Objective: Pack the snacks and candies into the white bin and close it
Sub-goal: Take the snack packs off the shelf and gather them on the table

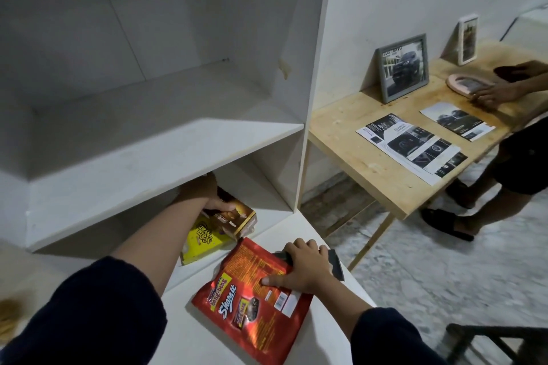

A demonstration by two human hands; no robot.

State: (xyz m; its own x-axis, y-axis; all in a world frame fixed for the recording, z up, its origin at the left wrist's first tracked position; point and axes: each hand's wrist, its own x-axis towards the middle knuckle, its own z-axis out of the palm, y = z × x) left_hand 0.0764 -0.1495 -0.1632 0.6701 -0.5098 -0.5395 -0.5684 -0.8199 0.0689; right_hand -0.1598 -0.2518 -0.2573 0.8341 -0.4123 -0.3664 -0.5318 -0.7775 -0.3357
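1. Nearest the camera, two forearms in dark sleeves reach forward over a white shelf [189, 332].
2. The right hand [305, 268] lies flat on a red bag [255, 302] marked "beng-beng Share it", thumb and fingers [274, 281] spread on its upper edge; whether they grip it cannot be told.
3. The red bag rests on the shelf near its front right corner, with a dark flat thing [336, 265] half hidden under the same hand.
4. Farther in, the left hand [207, 195] reaches under the board above, its fingers closed on top of a brown box [237, 218].
5. The brown box sits against a yellow box [203, 241], which stands tilted on the shelf just left of the red bag.
6. Above them, the white cabinet [166, 139] has a bare upper compartment.
7. To the right, a wooden surface [350, 133] carries two printed sheets [412, 147], a grey frame [403, 68] leaning on the wall and a white frame [468, 40] beyond it.
8. At the far right, another person's hand [489, 96] rests on a pink oval frame [465, 84]; that person's legs and dark sandals [447, 224] stand on the pale floor.
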